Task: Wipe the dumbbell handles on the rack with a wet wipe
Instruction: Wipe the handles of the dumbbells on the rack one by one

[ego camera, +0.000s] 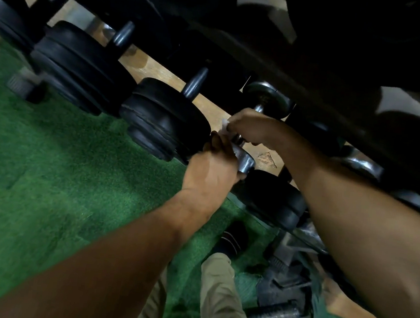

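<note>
Presently, a small chrome dumbbell (251, 134) on the dark metal rack (316, 74) is steadied at its near head by the closed left hand (211, 174) while a crumpled white wet wipe (225, 128) is pinched around its handle by the right hand (248, 126); rubbing along the grip is probably called for next.

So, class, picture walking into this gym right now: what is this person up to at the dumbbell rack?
A person is leaning over a dumbbell rack, cleaning a small chrome dumbbell. The right hand is closed around its handle with a white wet wipe pressed against the metal. The left hand steadies the dumbbell's near end. The large black dumbbells further along the rack sit untouched at this moment, above green turf.
</note>
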Motion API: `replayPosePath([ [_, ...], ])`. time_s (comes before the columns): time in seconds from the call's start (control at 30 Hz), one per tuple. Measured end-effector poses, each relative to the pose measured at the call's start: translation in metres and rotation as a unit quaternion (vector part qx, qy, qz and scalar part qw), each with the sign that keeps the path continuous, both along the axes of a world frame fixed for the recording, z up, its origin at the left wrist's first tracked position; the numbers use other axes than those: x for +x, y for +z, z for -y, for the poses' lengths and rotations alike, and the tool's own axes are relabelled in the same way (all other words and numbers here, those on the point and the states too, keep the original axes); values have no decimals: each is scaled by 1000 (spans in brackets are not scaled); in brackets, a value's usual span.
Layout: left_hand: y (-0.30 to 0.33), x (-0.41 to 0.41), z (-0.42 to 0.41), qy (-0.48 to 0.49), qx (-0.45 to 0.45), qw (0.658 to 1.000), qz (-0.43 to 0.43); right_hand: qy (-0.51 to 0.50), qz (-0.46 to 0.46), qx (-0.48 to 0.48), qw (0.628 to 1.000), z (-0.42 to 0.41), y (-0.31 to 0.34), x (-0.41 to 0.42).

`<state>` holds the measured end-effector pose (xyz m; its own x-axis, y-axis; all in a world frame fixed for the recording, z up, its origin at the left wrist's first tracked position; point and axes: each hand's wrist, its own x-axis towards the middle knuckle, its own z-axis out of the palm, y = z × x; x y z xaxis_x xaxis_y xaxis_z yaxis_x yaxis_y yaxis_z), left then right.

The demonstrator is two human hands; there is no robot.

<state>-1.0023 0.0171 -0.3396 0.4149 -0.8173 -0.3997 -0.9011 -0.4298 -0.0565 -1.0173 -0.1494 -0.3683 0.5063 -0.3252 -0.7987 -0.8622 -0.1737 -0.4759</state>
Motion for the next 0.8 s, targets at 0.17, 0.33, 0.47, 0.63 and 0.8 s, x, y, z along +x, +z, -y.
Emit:
replayPosePath([
  [0.17,-2,1,1,-21,-10,1000,-13,-267,87,10,960,5,-2,-49],
  [0.33,-2,1,1,-20,0,1000,-14,-482,17,37,875,-5,-17,-68],
  [0.47,-4,0,-1,-9,2,1000,-20,-390,-4,97,916,-16,-20,-65],
  [0.63,-5,-2,-1,-6,-5,1000,-24,-275,-13,102,956,-11,-26,-64],
  [0.8,-4,-2,-1,4,2,1000,-26,-256,-69,49,963,-8,-34,-52],
])
